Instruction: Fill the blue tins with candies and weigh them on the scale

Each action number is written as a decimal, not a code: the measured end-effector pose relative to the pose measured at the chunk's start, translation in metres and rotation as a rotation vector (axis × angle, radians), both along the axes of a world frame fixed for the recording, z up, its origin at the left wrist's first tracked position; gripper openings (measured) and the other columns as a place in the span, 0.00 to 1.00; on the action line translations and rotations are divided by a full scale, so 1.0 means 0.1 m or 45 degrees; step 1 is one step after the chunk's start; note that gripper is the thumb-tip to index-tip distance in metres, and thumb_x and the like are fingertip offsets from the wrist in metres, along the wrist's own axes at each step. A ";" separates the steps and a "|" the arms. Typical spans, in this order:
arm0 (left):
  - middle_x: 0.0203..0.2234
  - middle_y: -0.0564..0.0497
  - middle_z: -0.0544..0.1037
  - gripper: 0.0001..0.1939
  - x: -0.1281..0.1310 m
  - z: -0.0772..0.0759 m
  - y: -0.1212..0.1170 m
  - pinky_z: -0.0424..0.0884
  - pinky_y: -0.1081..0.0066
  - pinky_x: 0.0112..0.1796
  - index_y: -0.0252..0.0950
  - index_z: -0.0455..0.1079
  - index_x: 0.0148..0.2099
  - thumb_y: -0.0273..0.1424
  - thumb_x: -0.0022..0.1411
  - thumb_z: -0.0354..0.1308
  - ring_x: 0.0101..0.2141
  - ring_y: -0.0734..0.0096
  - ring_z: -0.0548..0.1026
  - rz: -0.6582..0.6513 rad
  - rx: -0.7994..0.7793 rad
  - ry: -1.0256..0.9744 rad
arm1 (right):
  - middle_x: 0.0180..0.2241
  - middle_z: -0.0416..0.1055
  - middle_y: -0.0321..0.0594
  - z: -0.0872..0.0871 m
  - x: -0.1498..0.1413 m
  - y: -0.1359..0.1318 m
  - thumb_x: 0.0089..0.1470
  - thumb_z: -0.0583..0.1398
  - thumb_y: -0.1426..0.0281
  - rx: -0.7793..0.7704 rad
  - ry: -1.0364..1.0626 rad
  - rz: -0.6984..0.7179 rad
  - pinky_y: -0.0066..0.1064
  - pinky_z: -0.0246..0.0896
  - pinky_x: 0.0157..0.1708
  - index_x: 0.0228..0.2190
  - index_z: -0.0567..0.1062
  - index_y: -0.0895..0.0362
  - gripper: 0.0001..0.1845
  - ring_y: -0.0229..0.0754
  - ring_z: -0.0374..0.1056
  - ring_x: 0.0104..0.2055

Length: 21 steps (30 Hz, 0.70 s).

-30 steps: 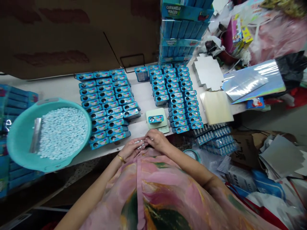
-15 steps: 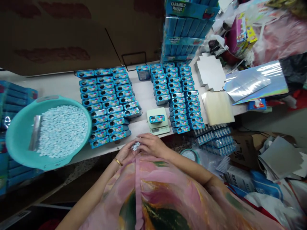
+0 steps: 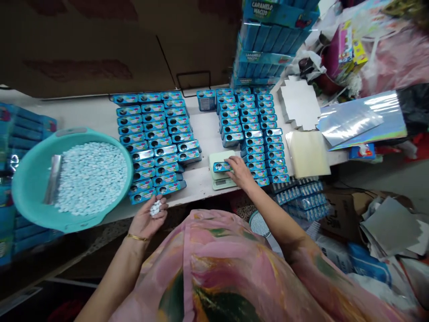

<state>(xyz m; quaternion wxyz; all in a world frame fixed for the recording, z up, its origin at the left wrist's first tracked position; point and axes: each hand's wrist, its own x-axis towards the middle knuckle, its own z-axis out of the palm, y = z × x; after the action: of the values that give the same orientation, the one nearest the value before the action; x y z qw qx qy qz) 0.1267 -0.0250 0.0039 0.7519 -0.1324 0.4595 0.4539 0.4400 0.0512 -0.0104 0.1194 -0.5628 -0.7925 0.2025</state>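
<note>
Cupped palm up near the table's front edge, my left hand (image 3: 147, 221) holds a small heap of pale blue candies (image 3: 156, 208). My right hand (image 3: 238, 172) has its fingers closed round the right end of a blue candy tin (image 3: 219, 167), which lies on the pale green kitchen scale (image 3: 217, 184). A dark round hole shows at the tin's left end. To the left of my left hand, a turquoise basin (image 3: 22, 179) holds many more such candies and a metal scoop (image 3: 53, 179).
Rows of blue tins (image 3: 154, 134) stand left of the scale, and further rows (image 3: 253, 129) on its right. A cardboard box (image 3: 100, 44) backs the table. White card pieces (image 3: 300, 100) and pale sheets (image 3: 308, 152) lie to the right.
My hands, together at the table edge before, have parted. The left moved left with the candies; the right reached up to the scale and took hold of the tin.
</note>
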 end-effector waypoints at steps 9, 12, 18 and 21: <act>0.22 0.50 0.64 0.13 -0.06 -0.01 -0.16 0.56 0.85 0.12 0.29 0.65 0.31 0.25 0.61 0.40 0.19 0.82 0.63 0.079 -0.058 0.003 | 0.43 0.62 0.44 -0.08 -0.91 0.05 0.52 0.51 0.72 0.034 -0.085 0.251 0.34 0.59 0.41 0.47 0.64 0.58 0.18 0.45 0.55 0.43; 0.22 0.50 0.65 0.13 -0.08 0.00 -0.15 0.57 0.85 0.12 0.30 0.65 0.32 0.25 0.61 0.40 0.19 0.82 0.64 0.079 -0.071 0.009 | 0.45 0.61 0.45 -0.27 -1.13 0.13 0.53 0.51 0.72 0.085 -0.028 0.223 0.34 0.59 0.41 0.47 0.64 0.58 0.18 0.44 0.55 0.45; 0.22 0.50 0.66 0.12 -0.08 -0.01 -0.13 0.58 0.84 0.13 0.30 0.64 0.32 0.24 0.61 0.40 0.19 0.82 0.64 0.055 -0.087 0.012 | 0.44 0.61 0.47 -0.25 -0.44 0.52 0.54 0.49 0.72 0.294 -0.012 -0.242 0.39 0.54 0.44 0.43 0.68 0.57 0.15 0.45 0.53 0.47; 0.22 0.50 0.66 0.12 -0.04 -0.02 -0.10 0.59 0.84 0.13 0.30 0.64 0.32 0.24 0.61 0.41 0.19 0.82 0.64 0.022 -0.072 0.009 | 0.48 0.59 0.46 -0.23 -0.05 0.81 0.53 0.52 0.71 0.300 -0.261 -0.324 0.42 0.51 0.43 0.40 0.70 0.55 0.13 0.48 0.50 0.48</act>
<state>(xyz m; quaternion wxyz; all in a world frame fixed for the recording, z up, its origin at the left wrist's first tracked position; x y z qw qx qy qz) 0.1230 -0.0350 0.0019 0.7422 -0.1562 0.4735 0.4478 0.4354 0.1327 -0.0331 0.1278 -0.6582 -0.7412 0.0331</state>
